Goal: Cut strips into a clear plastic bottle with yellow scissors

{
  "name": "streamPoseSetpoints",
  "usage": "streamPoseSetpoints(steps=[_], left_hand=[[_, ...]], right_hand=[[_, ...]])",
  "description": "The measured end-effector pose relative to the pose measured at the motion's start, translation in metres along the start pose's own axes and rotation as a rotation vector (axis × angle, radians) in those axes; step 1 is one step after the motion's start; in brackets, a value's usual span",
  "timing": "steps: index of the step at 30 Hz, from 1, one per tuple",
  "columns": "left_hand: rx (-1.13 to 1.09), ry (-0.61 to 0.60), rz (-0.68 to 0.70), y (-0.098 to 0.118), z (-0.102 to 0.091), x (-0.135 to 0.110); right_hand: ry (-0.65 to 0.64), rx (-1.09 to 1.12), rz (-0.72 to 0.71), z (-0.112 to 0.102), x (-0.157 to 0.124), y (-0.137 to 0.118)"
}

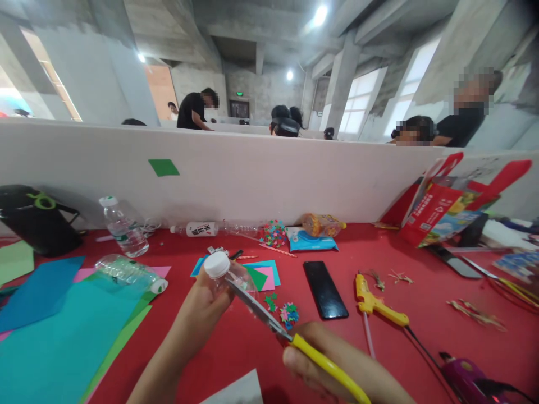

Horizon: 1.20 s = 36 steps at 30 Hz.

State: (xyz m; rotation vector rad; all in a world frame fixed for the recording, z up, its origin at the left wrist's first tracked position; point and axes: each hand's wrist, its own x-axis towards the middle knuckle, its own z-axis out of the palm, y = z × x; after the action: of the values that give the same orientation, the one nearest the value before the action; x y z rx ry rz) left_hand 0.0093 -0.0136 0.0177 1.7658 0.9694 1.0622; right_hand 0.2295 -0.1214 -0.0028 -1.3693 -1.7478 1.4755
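My left hand (210, 300) is wrapped round a clear plastic bottle piece (240, 275) that carries a white cap (217, 264) at its near upper end. My right hand (315, 356) grips yellow-handled scissors (263, 311), whose blades point up and left. The blade tips meet the clear plastic just beside the cap; whether they cut into it I cannot tell. Coloured paper pieces (269, 275) lie beyond the bottle, and small star sequins (288, 314) are scattered close to the blades.
A black phone (325, 289) and yellow glue gun (379, 306) lie to the right, its cord trailing. Coloured sheets (54, 342) and an empty bottle (128, 272) cover the left. A water bottle (124, 227), wet-wipes pack (314, 240) and red bag (450, 205) stand near the white partition (236, 174).
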Motion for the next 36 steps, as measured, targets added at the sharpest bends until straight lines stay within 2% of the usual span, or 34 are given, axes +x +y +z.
streamPoseSetpoints(steps=[5,10,18,25,31,36], left_hand=[[0.023,0.043,0.003,0.005,0.005,0.002],[0.038,0.042,0.031,0.003,0.007,0.003],[0.033,0.029,0.044,0.004,0.008,0.003],[-0.006,0.015,0.029,0.000,0.007,0.004],[-0.019,0.032,-0.006,0.003,0.007,0.002],[-0.039,0.048,-0.020,0.003,0.009,0.005]], right_hand=[[0.089,-0.023,0.052,-0.001,-0.005,-0.006],[-0.024,-0.092,-0.013,-0.006,-0.002,-0.013],[0.046,-0.167,-0.099,-0.002,0.002,-0.007],[-0.002,-0.136,-0.080,-0.005,0.004,-0.013],[0.028,-0.096,-0.053,-0.002,0.005,-0.009],[-0.061,-0.025,-0.008,-0.008,0.005,-0.015]])
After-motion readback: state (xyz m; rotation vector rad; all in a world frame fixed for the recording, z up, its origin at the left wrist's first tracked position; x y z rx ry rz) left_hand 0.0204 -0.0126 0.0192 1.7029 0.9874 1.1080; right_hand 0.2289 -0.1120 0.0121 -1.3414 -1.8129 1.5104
